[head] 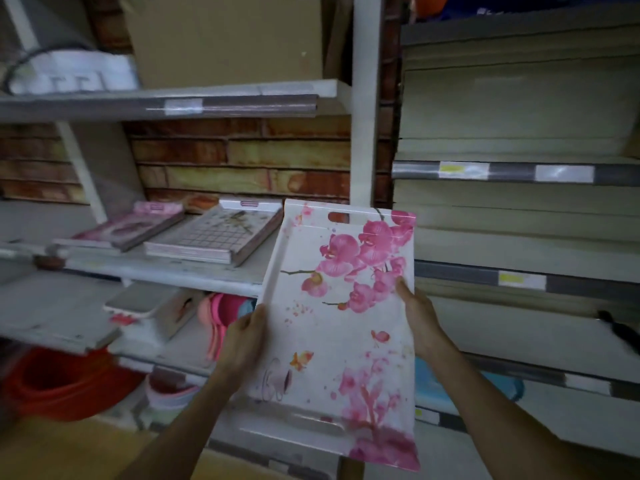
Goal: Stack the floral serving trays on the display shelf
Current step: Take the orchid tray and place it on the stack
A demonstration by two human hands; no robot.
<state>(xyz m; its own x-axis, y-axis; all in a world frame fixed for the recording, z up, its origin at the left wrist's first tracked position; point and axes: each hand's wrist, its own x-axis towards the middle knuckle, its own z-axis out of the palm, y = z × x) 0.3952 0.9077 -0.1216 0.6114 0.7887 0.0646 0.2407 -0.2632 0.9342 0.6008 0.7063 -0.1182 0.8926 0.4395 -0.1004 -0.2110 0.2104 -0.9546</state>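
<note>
- Floral tray: flat white rectangle, glossy, raised rim, pink orchid print, oval handle slot cut at the far end; held in the air in front of the shelving, long axis pointing away, far end tilted up and reaching over the front edge of the middle shelf
- Left hand: clamped on the tray's left rim, fingers wrapped around the edge
- Right hand: clamped on the tray's right edge, thumb lying on the printed face, fingers hidden beneath
- On the middle shelf, just left of the tray's far end: stack of trays with grid pattern, lying flat, square-cornered; further left, a lower pink-toned stack
- Shelf boards pale, smooth, with grey price strips along the front edges
- Brick-pattern backing behind the shelf, rust and yellow
- Upper shelf: large plain cardboard box
- Below: pink round plastic items, blurred; red tub at floor level, left
- Right bay: beige slatted panel, shelves with yellow labels
</note>
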